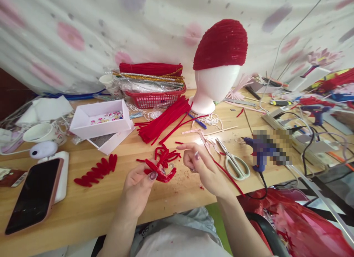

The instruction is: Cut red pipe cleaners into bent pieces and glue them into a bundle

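My left hand (138, 188) pinches a bent red chenille-stem piece (166, 177) between thumb and fingers, above the table. My right hand (203, 168) is to the right of it, apart from the piece. Its index finger points left, the other fingers are loosely curled, and nothing shows in them. Just beyond the left hand lies a loose pile of short red chenille pieces (166, 153). Several red leaf-shaped chenille loops (96, 171) lie joined in a row on the left. A bundle of long red chenille stems (166, 118) rests farther back.
White-handled scissors (235, 165) and a blue glue gun (258, 152) lie to the right. A white foam head (214, 83) wears a red chenille cap (222, 45). Behind are a red basket (155, 99) and a white box (101, 118). A phone (34, 196) leans at left.
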`<state>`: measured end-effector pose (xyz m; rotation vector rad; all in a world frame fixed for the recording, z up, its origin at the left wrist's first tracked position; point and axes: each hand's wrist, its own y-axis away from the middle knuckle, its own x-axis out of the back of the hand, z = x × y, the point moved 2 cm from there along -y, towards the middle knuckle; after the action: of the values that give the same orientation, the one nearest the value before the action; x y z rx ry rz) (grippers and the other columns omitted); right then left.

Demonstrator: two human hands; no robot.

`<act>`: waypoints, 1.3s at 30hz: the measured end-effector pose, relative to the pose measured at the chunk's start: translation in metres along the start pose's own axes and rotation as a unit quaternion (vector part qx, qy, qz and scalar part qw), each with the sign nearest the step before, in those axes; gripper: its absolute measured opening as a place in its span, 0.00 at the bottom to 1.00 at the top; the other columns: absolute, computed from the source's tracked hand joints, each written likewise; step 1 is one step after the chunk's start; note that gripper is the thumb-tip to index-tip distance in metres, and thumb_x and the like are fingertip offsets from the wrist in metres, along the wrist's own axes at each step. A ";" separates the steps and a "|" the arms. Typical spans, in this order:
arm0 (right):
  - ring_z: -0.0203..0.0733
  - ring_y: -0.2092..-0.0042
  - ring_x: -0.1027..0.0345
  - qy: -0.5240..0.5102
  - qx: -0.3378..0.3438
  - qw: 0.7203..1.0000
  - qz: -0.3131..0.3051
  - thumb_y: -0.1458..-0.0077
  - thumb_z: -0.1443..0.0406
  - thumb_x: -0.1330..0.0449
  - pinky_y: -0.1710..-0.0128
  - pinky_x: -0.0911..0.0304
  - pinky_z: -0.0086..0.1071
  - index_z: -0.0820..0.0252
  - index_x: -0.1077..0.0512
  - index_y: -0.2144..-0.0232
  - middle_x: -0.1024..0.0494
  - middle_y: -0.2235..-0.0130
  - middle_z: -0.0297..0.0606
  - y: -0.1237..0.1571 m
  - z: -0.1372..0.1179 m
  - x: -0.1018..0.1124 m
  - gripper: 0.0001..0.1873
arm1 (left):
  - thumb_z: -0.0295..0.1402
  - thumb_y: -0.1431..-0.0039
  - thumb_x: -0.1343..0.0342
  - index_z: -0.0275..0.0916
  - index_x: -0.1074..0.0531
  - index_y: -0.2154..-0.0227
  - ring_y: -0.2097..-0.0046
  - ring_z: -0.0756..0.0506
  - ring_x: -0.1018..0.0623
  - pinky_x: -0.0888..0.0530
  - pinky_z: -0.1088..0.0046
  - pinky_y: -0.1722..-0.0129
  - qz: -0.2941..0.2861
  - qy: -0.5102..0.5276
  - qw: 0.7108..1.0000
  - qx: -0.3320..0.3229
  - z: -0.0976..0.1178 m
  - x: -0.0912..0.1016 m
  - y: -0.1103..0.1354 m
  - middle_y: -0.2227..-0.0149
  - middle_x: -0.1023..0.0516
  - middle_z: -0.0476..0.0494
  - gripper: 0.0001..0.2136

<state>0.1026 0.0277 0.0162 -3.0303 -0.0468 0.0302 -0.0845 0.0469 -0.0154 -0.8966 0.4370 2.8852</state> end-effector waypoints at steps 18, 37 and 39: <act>0.33 0.76 0.34 -0.105 -0.134 0.956 -0.240 0.38 0.49 0.39 0.75 0.39 0.26 0.60 0.28 0.76 0.24 0.78 0.33 0.000 0.030 -0.005 0.23 | 0.43 0.62 0.25 0.41 0.20 0.79 0.67 0.40 0.19 0.22 0.58 0.59 -0.073 0.021 0.996 0.042 -0.001 -0.019 0.007 0.75 0.20 0.45 0.13; 0.32 0.81 0.41 -0.287 -0.104 0.952 0.008 0.41 0.56 0.33 0.75 0.38 0.25 0.58 0.29 0.78 0.38 0.86 0.23 0.004 -0.010 0.032 0.18 | 0.36 0.54 0.29 0.38 0.17 0.73 0.62 0.42 0.19 0.25 0.66 0.55 0.025 -0.112 0.993 -0.030 -0.002 0.009 0.000 0.72 0.17 0.43 0.08; 0.32 0.78 0.35 -0.270 -0.109 0.955 0.050 0.43 0.58 0.31 0.73 0.35 0.25 0.59 0.25 0.72 0.31 0.82 0.27 0.006 -0.009 0.046 0.12 | 0.36 0.58 0.27 0.38 0.18 0.75 0.68 0.44 0.19 0.24 0.66 0.60 0.051 -0.069 0.996 -0.030 0.002 0.021 -0.005 0.74 0.18 0.45 0.09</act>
<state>0.1489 0.0225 0.0234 -3.1320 0.0614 0.9162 -0.1018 0.0520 -0.0270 -0.6944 0.3958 3.0445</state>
